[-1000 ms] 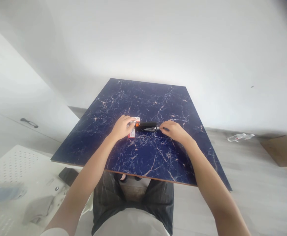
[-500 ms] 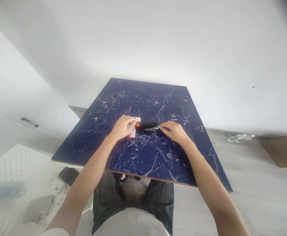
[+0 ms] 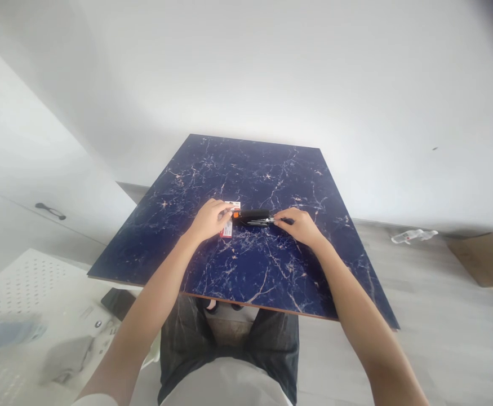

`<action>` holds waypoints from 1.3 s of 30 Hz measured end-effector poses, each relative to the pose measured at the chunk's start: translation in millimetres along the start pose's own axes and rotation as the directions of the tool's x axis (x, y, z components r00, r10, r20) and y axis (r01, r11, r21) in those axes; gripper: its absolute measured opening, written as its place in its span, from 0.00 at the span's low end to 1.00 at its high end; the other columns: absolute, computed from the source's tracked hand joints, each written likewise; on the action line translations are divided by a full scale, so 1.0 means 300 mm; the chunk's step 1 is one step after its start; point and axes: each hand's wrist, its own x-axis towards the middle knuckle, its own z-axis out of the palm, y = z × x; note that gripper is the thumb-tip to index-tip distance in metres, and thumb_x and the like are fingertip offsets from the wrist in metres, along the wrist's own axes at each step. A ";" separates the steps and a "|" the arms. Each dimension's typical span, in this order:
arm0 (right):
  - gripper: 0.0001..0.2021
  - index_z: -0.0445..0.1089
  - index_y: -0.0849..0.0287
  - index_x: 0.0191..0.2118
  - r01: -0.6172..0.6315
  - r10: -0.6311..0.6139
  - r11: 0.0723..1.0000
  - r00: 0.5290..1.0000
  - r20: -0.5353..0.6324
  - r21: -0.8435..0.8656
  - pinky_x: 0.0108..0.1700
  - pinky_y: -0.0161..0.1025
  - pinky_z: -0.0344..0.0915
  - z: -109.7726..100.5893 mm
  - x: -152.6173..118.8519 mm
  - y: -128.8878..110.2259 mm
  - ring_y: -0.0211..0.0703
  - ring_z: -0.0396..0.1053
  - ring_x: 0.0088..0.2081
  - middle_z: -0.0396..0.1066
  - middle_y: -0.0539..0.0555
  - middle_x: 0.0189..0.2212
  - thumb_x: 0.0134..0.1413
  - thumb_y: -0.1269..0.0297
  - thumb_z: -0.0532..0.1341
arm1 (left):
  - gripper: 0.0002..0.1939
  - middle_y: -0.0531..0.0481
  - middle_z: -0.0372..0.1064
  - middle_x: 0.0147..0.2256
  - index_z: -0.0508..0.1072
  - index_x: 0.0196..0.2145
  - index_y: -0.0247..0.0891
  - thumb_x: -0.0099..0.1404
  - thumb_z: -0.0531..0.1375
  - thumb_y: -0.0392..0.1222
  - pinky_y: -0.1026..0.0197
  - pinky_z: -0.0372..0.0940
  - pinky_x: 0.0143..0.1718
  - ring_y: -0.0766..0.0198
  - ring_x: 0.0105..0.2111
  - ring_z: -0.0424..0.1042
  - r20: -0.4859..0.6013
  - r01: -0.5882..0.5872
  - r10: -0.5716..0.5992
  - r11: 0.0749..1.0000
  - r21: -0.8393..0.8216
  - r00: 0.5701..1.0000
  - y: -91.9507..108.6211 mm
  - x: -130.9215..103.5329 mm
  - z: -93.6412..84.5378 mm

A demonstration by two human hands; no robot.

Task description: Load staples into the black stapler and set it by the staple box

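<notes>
Gripping the tool [image 3: 252, 215] at its orange-marked end with the left hand [image 3: 208, 219], in a narrow pinch; pinching a slim metal part [image 3: 271, 220] at the opposite end with the right hand [image 3: 299, 223], just as narrowly. Held between the two, on or just above the table [image 3: 246, 163], partly over a red-and-white card [image 3: 226, 230]. Apparently busy with the metal part; too small to tell whether turning or sliding. Calls next, most likely, for a firm left hold and fine fingertip control on the right.
</notes>
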 end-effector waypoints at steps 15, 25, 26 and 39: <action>0.07 0.81 0.49 0.40 -0.202 0.205 0.972 0.979 -0.010 0.123 0.52 0.48 0.76 0.021 -0.007 0.011 0.48 0.80 0.43 0.82 0.50 0.42 0.58 0.58 0.68 | 0.13 0.46 0.77 0.44 0.78 0.52 0.43 0.74 0.56 0.41 0.49 0.66 0.50 0.53 0.46 0.70 0.017 0.002 -0.003 1.000 0.006 1.000 0.002 0.000 -0.003; 0.07 0.81 0.49 0.41 -0.197 0.198 0.972 0.980 0.004 0.129 0.53 0.49 0.76 0.023 -0.008 0.018 0.48 0.80 0.44 0.82 0.50 0.43 0.58 0.57 0.68 | 0.15 0.47 0.77 0.45 0.78 0.53 0.44 0.73 0.56 0.41 0.48 0.67 0.51 0.52 0.46 0.71 0.027 -0.006 0.006 1.000 0.007 1.000 0.008 0.001 -0.008; 0.07 0.82 0.49 0.41 -0.199 0.200 0.971 0.980 0.005 0.131 0.53 0.49 0.76 0.024 -0.007 0.018 0.48 0.80 0.44 0.82 0.50 0.43 0.58 0.57 0.68 | 0.15 0.47 0.77 0.45 0.78 0.53 0.44 0.73 0.56 0.41 0.48 0.67 0.51 0.52 0.46 0.71 0.029 -0.005 0.004 1.000 0.008 1.000 0.007 0.001 -0.007; 0.06 0.79 0.51 0.37 -0.343 0.340 0.939 0.935 -0.098 -0.014 0.45 0.48 0.74 -0.054 -0.012 0.002 0.50 0.80 0.37 0.82 0.50 0.35 0.58 0.58 0.65 | 0.23 0.47 0.75 0.52 0.74 0.59 0.48 0.66 0.66 0.44 0.47 0.67 0.54 0.50 0.52 0.69 0.104 -0.031 0.038 0.998 -0.062 0.994 0.026 -0.005 -0.019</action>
